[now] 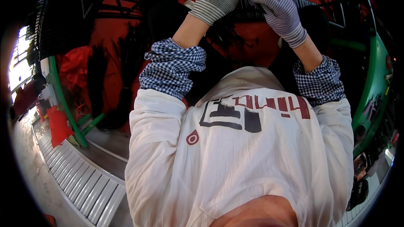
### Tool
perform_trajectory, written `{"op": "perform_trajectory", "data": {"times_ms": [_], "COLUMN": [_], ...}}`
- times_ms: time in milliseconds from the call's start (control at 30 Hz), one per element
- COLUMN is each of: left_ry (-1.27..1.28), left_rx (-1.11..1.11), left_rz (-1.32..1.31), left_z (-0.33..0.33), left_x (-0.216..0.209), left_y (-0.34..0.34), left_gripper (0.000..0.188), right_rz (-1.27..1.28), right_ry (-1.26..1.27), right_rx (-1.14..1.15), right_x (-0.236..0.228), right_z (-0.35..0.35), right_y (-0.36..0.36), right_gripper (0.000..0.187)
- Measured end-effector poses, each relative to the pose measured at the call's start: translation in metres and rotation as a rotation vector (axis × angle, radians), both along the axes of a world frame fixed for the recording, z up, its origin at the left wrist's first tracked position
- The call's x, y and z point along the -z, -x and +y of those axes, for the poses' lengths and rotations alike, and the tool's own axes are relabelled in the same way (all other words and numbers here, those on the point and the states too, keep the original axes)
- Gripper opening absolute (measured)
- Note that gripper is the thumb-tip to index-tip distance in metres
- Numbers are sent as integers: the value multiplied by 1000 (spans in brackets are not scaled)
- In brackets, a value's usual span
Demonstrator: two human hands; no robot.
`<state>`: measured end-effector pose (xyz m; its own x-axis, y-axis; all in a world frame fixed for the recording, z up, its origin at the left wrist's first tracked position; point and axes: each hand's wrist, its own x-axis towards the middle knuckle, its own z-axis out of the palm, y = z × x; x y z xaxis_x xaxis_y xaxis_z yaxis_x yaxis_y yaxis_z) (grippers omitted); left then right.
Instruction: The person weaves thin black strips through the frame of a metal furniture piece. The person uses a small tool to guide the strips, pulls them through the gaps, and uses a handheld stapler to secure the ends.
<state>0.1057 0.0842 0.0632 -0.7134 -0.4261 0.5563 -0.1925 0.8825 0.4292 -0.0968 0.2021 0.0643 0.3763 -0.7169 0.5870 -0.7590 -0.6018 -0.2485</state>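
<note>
Both my hands wear striped knit gloves and meet near the top edge of the head view. My left hand has its thumb and fingers bent into a pinch. Close against it, my right hand is curled with its fingertips pressed together. Whatever is between the fingertips is small and dark, and I cannot make it out. Under and beside the hands lies a black ribbed piece with narrow parallel strips. Part of it is hidden by the gloves.
Long black strands hang in bundles over a red surface at the left. A black frame with bars stands at far left. Green curved edges flank both sides. A red bag hangs above a grey slatted bench.
</note>
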Motion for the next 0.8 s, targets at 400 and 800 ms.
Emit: {"op": "perform_trajectory", "data": {"times_ms": [400, 800], "left_ry": [-38, -45], "left_rx": [27, -7], "left_rz": [-2, 34], "left_z": [0, 6], "left_x": [6, 4], "left_y": [1, 5], "left_gripper": [33, 31], "right_rz": [158, 277], "right_ry": [46, 80], "right_rx": [131, 205], "right_x": [12, 15], "right_z": [15, 14], "right_y": [-13, -17], "right_gripper": [15, 16]}}
